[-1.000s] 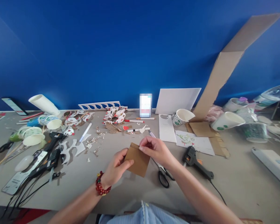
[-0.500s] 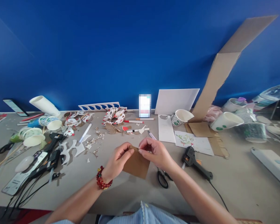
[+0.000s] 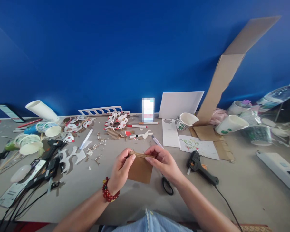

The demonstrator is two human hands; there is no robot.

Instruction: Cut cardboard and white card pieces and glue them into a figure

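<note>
A small brown piece of cardboard (image 3: 140,170) is held between both hands above the table, its top edge folded or peeled into a narrow strip. My left hand (image 3: 122,167), with a red bead bracelet at the wrist, pinches the upper left corner between thumb and fingers. The upper right corner is gripped by my right hand (image 3: 163,161), fingers curled behind it. Black-handled scissors (image 3: 168,186) lie on the table just below my right hand, their blades mostly hidden. Beyond the hands lies a white marker (image 3: 157,141).
On the right rests a black glue gun (image 3: 200,169) with its cord. More glue guns (image 3: 48,170) and paper cups (image 3: 30,144) crowd the left. Small painted cutouts (image 3: 117,120) are piled at the back. A bent cardboard strip (image 3: 222,80) leans on the blue wall.
My fingers have moved apart along the cardboard's top edge, the left one shifting to the corner, so the folded strip shows more. The view has turned slightly right.
</note>
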